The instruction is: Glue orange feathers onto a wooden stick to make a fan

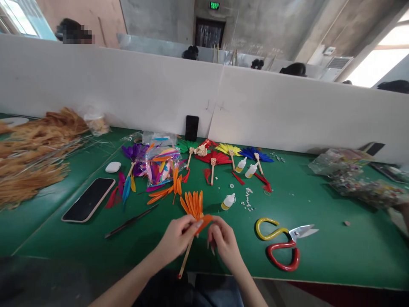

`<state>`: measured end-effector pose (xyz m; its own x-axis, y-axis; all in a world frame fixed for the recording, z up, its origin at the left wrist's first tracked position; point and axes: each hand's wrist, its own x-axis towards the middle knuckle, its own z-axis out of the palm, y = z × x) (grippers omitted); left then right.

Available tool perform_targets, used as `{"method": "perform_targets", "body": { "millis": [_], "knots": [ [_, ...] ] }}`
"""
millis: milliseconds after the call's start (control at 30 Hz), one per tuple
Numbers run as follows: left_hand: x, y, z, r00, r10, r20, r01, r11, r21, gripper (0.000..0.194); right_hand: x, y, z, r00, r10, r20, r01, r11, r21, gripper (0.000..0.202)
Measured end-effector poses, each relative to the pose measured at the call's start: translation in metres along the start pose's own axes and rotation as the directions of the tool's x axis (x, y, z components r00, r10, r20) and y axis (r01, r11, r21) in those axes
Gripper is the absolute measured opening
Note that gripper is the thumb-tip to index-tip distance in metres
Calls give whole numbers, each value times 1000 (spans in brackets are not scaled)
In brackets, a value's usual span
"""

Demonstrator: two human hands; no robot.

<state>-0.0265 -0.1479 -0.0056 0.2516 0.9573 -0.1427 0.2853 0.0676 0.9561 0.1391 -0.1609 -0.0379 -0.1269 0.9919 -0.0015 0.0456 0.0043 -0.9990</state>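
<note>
My left hand point(181, 233) is closed at the neck of a fan of orange feathers point(192, 204). Its thin wooden handle point(185, 261) slants down toward the table's front edge. A single orange feather point(205, 221) is pinched between my left thumb and fingers, pointing right across the fan. Loosely curled, my right hand point(224, 239) has its index finger at that feather's right end, the thumb apart from it. Loose orange feathers point(162, 195) lie behind my left hand. A small glue bottle point(228, 202) stands beyond my right hand, near scattered white beads point(247, 199).
Scissors point(289, 238) lie at right, tweezers point(129, 221) and a phone point(88, 200) at left. Several coloured feather fans point(231, 150) and bagged feathers point(161, 168) lie behind. Tan fibres point(41, 145) cover the far left. A white partition point(153, 94) closes the back.
</note>
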Motion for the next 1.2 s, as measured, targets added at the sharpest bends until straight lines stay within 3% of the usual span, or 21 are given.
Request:
{"method": "perform_targets", "body": {
  "millis": [100, 200, 267, 333, 400, 500, 633, 767, 967, 1067, 1200],
  "knots": [
    [-7, -1, 14, 997, 75, -4, -75, 995, 59, 32, 12, -15, 14, 997, 71, 36, -73, 997, 30, 41],
    [-14, -9, 13, 994, 105, -29, -99, 984, 148, 32, 18, -18, 10, 994, 99, -49, -96, 994, 56, 42],
    [-20, -21, 10, 981, 184, -56, -164, 952, 259, 24, 19, -15, 0, 986, 103, -127, -96, 994, 60, 42],
    [-27, -35, 8, 942, 329, -67, -273, 867, 417, 28, 20, -12, -13, 978, 111, -175, -102, 993, 63, 43],
    [-34, -49, 9, 904, 425, 39, -375, 748, 548, 45, 22, -10, -24, 979, 118, -163, -109, 992, 63, 42],
    [-40, -62, 12, 871, 434, 228, -468, 596, 653, 58, 26, -9, -34, 988, 111, -110, -105, 993, 58, 40],
    [-41, -68, 14, 856, 417, 306, -493, 478, 727, 56, 33, -8, -35, 992, 116, -52, -114, 993, 41, 39],
    [-43, -73, 5, 849, 406, 338, -509, 453, 732, 59, 38, -5, -31, 992, 125, -31, -124, 992, 39, 41],
    [-48, -76, -23, 819, 363, 444, -572, 457, 681, 61, 37, -1, -30, 991, 128, -38, -127, 991, 32, 39],
    [-50, -78, -33, 808, 371, 458, -587, 441, 679, 56, 35, 3, -31, 991, 129, -20, -129, 991, 18, 37],
    [-55, -84, -42, 791, 411, 453, -604, 411, 682, 64, 31, 8, -35, 990, 144, -11, -143, 989, 19, 36]
  ]
}}
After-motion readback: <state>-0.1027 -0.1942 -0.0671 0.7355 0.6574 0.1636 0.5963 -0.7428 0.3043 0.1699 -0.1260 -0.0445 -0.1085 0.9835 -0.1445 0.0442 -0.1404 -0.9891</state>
